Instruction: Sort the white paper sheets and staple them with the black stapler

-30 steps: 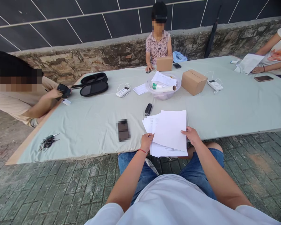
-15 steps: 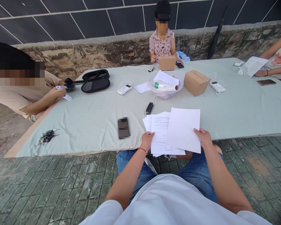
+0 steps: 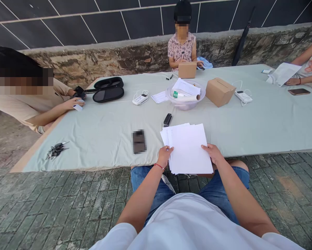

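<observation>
L hand (image 3: 165, 156) & R hand (image 3: 212, 154) clamped on opp. sides of paper stack (image 3: 189, 148), over near bench (image 3: 106, 139) edge | black stapler (image 3: 167, 119) just beyond | green label (image 3: 175, 94) in bowl (image 3: 184, 105), lettering illegible

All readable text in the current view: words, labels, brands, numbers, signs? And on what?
None legible.
Green label in the plastic bowl: has marks, too small to read.
Left white device with cable: dark marks, too small.
Sheet beside the bowl: faint print, unreadable.
Top sheet between the two hands: no print visible.
Pixelated dark item: blocked out, cannot tell.
</observation>
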The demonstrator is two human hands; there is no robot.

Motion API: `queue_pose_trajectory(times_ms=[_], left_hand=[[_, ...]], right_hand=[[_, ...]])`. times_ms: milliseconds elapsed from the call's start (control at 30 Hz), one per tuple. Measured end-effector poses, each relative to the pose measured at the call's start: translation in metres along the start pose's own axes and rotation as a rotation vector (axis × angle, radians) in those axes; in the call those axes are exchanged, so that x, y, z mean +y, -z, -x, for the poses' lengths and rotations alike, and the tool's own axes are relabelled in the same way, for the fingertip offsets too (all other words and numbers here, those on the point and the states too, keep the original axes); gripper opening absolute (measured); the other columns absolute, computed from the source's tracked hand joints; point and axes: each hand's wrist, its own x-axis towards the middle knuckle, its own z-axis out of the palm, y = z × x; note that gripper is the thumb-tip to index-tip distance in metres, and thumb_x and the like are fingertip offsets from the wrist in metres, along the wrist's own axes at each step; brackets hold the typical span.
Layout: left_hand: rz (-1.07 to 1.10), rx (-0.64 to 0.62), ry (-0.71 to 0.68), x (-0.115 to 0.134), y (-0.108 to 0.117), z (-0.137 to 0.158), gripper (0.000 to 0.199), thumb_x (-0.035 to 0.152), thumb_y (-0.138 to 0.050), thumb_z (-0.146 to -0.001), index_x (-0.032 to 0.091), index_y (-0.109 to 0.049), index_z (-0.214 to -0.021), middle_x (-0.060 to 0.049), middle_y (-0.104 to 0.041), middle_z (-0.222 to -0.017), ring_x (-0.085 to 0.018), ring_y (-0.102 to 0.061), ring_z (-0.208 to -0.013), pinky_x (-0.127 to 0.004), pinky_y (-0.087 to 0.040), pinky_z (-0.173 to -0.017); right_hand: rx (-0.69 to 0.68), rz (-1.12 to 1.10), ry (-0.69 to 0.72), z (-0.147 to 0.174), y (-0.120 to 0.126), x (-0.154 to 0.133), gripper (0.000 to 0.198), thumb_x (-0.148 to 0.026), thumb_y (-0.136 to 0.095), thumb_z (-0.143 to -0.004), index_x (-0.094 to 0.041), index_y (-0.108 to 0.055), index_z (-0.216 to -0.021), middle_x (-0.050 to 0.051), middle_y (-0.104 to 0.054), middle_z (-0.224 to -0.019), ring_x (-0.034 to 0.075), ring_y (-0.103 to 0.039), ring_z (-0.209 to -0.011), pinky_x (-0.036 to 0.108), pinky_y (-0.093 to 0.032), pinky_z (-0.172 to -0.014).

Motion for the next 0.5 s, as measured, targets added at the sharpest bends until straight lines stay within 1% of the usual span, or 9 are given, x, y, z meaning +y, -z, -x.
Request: queue_pose_trajectory(times_ms=[67, 133, 267, 333, 433, 500], left_hand=[[-0.056, 0.034, -0.027, -0.003, 0.000, 0.000, 0.039, 0.047, -0.077, -0.061, 0.019, -0.050, -0.066, 0.006, -0.044, -0.054, -0.009, -0.039, -0.052, -0.023, -0.031, -0.052], [-0.081, 0.055, -0.033, -0.004, -0.001, 0.000, 0.037, 0.048, -0.075, -0.063, 0.019, -0.051, -0.067, 0.006, -0.045, -0.055, -0.009, -0.038, -0.052, -0.023, -0.030, -0.052], [-0.070, 0.055, -0.013, -0.002, -0.001, 0.000, 0.038, 0.049, -0.072, -0.065, 0.020, -0.048, -0.067, 0.005, -0.046, -0.056, -0.010, -0.039, -0.053, -0.023, -0.030, -0.053], [-0.039, 0.036, 0.004, -0.001, -0.001, 0.000, 0.038, 0.049, -0.072, -0.065, 0.021, -0.046, -0.067, 0.005, -0.048, -0.057, -0.011, -0.042, -0.055, -0.024, -0.032, -0.053], [-0.013, 0.031, 0.018, -0.001, -0.001, -0.001, 0.038, 0.050, -0.071, -0.066, 0.021, -0.046, -0.065, 0.003, -0.050, -0.057, -0.013, -0.046, -0.058, -0.024, -0.034, -0.055], [-0.001, 0.034, 0.021, -0.002, -0.001, -0.001, 0.037, 0.052, -0.068, -0.068, 0.021, -0.047, -0.063, 0.002, -0.051, -0.057, -0.015, -0.048, -0.060, -0.025, -0.036, -0.056]], right_hand=[[0.070, 0.048, 0.063, -0.003, -0.003, 0.002, 0.037, -0.042, -0.081, -0.061, -0.018, -0.066, -0.084, 0.004, -0.073, -0.080, 0.018, -0.065, -0.065, 0.029, -0.052, -0.057], [0.145, 0.107, 0.105, -0.005, -0.002, 0.005, 0.036, -0.042, -0.081, -0.060, -0.018, -0.063, -0.079, 0.002, -0.071, -0.074, 0.016, -0.062, -0.061, 0.026, -0.049, -0.054], [0.134, 0.176, 0.088, -0.009, 0.008, 0.010, 0.033, -0.048, -0.074, -0.066, -0.018, -0.065, -0.077, 0.002, -0.069, -0.070, 0.017, -0.061, -0.059, 0.027, -0.047, -0.051], [0.175, 0.181, 0.097, -0.009, 0.015, 0.009, 0.032, -0.049, -0.071, -0.070, -0.018, -0.066, -0.077, 0.003, -0.070, -0.070, 0.020, -0.063, -0.062, 0.028, -0.048, -0.052], [0.245, 0.153, 0.123, -0.008, 0.025, 0.005, 0.029, -0.047, -0.070, -0.071, -0.019, -0.068, -0.077, 0.005, -0.072, -0.074, 0.022, -0.065, -0.067, 0.030, -0.051, -0.056], [0.224, 0.109, 0.112, -0.006, 0.027, 0.002, 0.029, -0.046, -0.070, -0.071, -0.018, -0.069, -0.080, 0.005, -0.073, -0.078, 0.022, -0.066, -0.069, 0.031, -0.052, -0.059]])
